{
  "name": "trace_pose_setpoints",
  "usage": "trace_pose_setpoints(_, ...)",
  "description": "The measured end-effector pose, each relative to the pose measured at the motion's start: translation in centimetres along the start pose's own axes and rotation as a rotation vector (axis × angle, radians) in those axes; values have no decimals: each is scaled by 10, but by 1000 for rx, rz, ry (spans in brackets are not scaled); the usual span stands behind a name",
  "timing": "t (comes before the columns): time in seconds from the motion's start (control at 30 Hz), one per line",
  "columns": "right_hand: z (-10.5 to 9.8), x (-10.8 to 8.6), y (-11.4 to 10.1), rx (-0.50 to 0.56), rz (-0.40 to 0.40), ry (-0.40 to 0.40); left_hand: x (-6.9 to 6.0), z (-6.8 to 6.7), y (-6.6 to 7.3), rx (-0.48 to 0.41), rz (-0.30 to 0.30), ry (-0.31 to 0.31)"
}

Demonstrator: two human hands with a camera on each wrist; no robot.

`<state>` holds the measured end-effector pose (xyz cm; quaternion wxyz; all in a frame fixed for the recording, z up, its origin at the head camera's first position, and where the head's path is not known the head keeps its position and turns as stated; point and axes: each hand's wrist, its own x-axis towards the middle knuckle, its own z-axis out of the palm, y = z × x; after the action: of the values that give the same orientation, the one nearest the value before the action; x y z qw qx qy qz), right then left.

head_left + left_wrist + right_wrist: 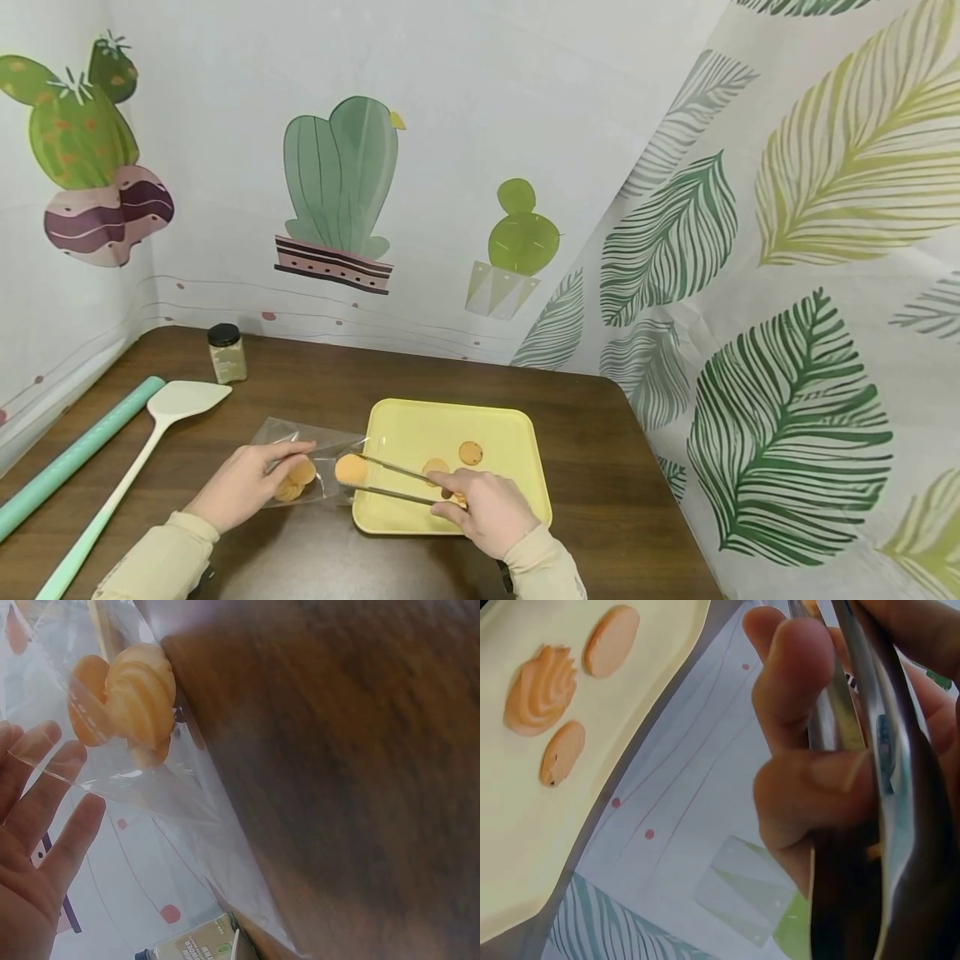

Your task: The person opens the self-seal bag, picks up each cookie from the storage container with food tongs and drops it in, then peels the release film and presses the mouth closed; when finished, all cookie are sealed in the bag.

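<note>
A clear plastic bag (330,446) with several round cookies (142,697) inside lies left of the yellow tray. My left hand (251,477) touches the bag, its fingers (64,847) spread and fairly straight in the left wrist view; the thumb's hold is not clear. My right hand (487,504) grips metal tongs (397,496) above the tray. Between the tong tips sits a round cookie (351,469) at the bag's right end. On the tray (420,417) lie a swirled cookie (540,694) and two smoother cookies (611,641).
At the left lie a pale spatula (142,450) with a long handle and a mint-green rod (82,454). A small jar (227,354) with a black lid stands at the back left of the brown table (615,467). Printed cloth (450,125) hangs behind.
</note>
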<state>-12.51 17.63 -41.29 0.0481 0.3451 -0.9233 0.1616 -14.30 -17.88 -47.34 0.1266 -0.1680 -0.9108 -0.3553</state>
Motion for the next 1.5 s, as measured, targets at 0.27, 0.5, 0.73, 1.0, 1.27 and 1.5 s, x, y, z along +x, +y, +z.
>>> trace_pose_setpoints(0.27, 5, 9, -4, 26, 7, -11, -1, 0, 1, -16, -2, 1)
trace_pose_setpoints(0.5, 10, 17, -5, -13, -29, 5, -1, 1, 2, -13, -2, 3)
trace_pose_setpoints(0.73, 15, 26, -8, 5, -48, -3, -1, 2, 1, 6, 9, 18)
trace_pose_setpoints(1.0, 21, 34, -13, -10, -65, -11, 0, 0, 2, -19, 6, 13)
trace_pose_setpoints(1.27, 26, 42, -17, -12, -79, -28, 0, 0, 2, -17, 15, 11)
trace_pose_setpoints(1.5, 32, 47, -18, -4, -76, -34, -1, 0, 2, -10, 25, 20)
